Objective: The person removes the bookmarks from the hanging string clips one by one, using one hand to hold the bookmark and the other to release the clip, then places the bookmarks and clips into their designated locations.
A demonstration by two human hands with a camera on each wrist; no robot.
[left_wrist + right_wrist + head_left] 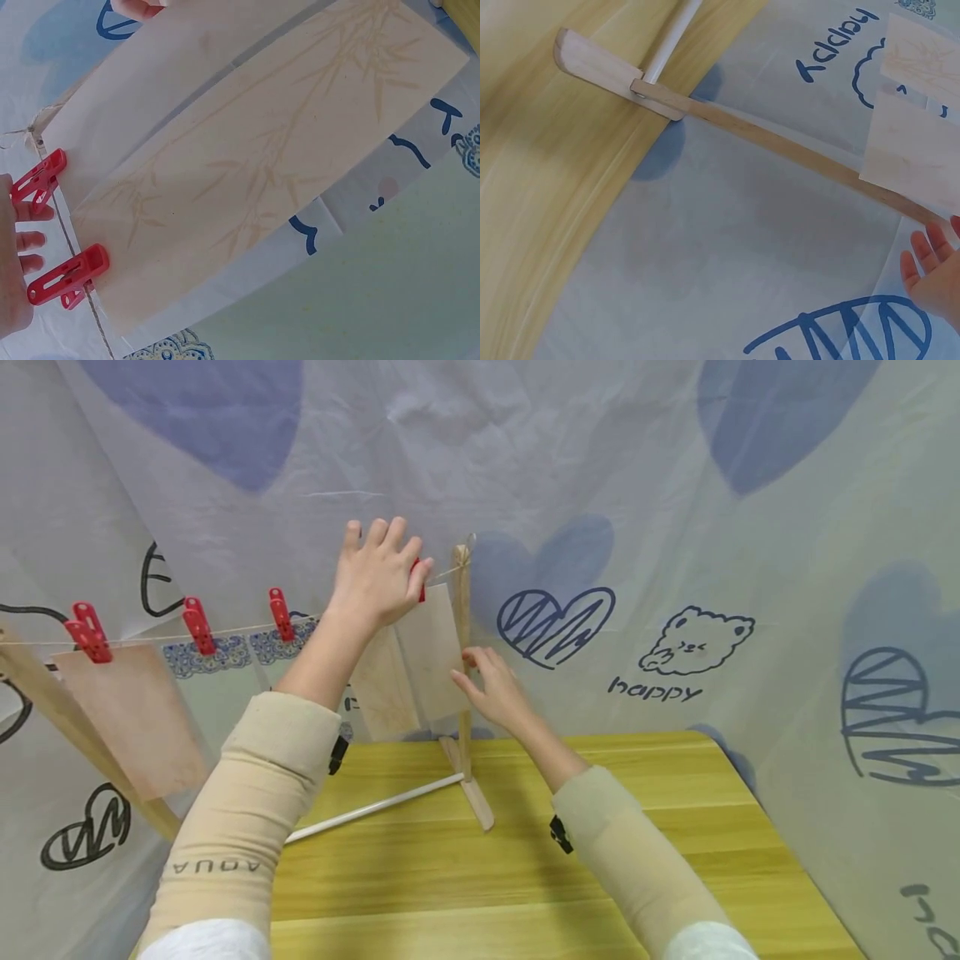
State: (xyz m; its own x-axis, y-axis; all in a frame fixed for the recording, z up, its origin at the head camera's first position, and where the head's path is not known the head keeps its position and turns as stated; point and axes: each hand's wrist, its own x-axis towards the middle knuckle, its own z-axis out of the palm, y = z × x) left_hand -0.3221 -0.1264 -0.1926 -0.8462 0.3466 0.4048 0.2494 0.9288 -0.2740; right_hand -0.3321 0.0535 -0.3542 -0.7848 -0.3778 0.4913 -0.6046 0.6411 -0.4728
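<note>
My left hand (pixel 375 577) is up at the string, its thumb and finger pinching a red clothes peg (pixel 39 181) at the top of a plain pale sheet (pixel 431 652). Beside it, another red peg (pixel 69 276) clips a sheet with a faint bamboo print (pixel 262 142) to the string. My right hand (pixel 495 689) is at the right edge of the plain sheet, close to the wooden post (pixel 463 610). Its fingers look relaxed, with thumb and index finger apart. Whether it touches the sheet is hard to tell.
More red pegs (pixel 198 625) hold other sheets, including a pinkish one (pixel 135 718), along the string (pixel 157 637) to the left. A white rod (pixel 375 807) joins the post's wooden foot (pixel 480 802) on the yellow wood-grain table (pixel 600 843). Printed cloth (pixel 645 485) hangs behind.
</note>
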